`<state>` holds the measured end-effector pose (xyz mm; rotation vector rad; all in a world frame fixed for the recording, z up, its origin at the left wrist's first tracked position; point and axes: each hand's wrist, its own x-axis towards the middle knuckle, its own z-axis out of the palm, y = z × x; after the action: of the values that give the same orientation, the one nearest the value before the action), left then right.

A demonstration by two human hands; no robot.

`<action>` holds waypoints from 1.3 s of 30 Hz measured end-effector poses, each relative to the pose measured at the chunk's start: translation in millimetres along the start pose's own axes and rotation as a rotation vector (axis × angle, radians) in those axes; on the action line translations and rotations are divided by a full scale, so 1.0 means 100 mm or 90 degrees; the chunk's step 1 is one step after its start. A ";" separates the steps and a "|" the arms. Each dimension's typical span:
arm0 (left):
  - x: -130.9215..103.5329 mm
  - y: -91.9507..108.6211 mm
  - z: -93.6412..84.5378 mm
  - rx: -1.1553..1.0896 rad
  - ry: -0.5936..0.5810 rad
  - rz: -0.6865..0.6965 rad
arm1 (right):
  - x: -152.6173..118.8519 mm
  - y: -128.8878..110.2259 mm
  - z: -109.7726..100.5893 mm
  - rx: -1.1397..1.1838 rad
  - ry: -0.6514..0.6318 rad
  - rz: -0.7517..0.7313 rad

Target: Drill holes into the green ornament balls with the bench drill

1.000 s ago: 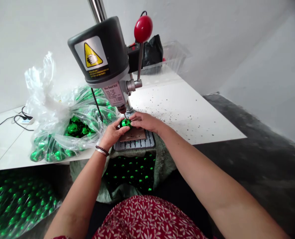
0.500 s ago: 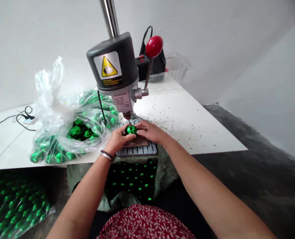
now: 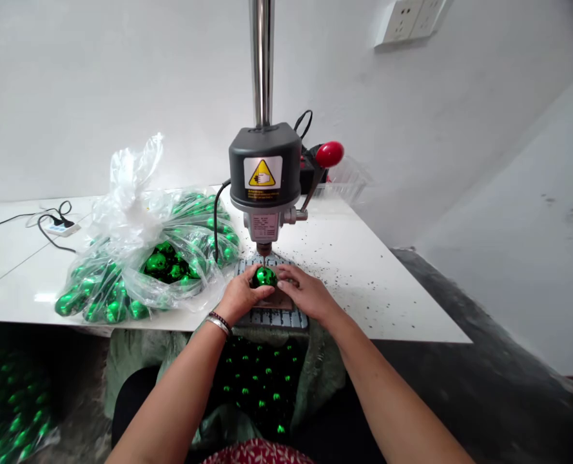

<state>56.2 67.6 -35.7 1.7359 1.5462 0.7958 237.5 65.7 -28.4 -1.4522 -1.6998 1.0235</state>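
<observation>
A shiny green ball [image 3: 265, 277] rests on a small brown board [image 3: 277, 300] on the drill's base plate [image 3: 271, 318], right under the bit of a bench drill [image 3: 265, 167]. My left hand [image 3: 240, 295] grips the ball from the left, thumb in front and fingers behind. On the right side, my right hand [image 3: 307, 290] has its curled fingertips against the ball. The bit meets or nearly meets the ball's top; the exact contact is too small to tell.
Left of the drill, an open plastic bag [image 3: 134, 225] of green balls lies on the white table [image 3: 387, 283]. Dark chips are scattered rightward. A sack [image 3: 322, 367] of balls hangs below the front edge. A power strip [image 3: 64, 227] sits far left.
The view has shifted, so the drill stands more upright and lower in the picture. Both hands remain at the ball under the bit.
</observation>
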 end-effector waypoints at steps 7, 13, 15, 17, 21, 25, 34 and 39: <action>-0.02 0.01 0.01 -0.031 0.015 -0.011 | 0.00 -0.23 -0.48 -0.003 0.226 -0.040; -0.03 -0.01 0.03 -0.021 0.015 -0.013 | 0.03 -1.04 -0.87 -0.027 0.376 -0.146; -0.02 -0.03 0.04 -0.020 0.016 -0.005 | 0.06 -1.34 -0.94 -0.090 0.402 -0.197; -0.02 -0.07 0.06 -0.030 0.020 0.002 | 0.11 -1.57 -0.97 -0.168 0.403 -0.196; -0.01 -0.11 0.09 -0.067 0.017 0.008 | 0.23 -1.77 -0.95 -0.327 0.420 -0.154; -0.02 -0.09 0.08 -0.057 0.019 0.016 | 0.22 -1.76 -0.86 -0.370 0.471 -0.122; -0.03 -0.07 0.07 0.015 0.019 -0.001 | -0.19 -1.54 -0.69 -0.381 0.511 -0.167; -0.02 -0.08 0.08 0.018 0.021 0.011 | -0.28 -1.38 -0.60 -0.370 0.538 -0.208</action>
<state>57.9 65.9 -46.8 1.7664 1.5731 0.8191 230.2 36.6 121.3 -1.5452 -1.5282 -0.2938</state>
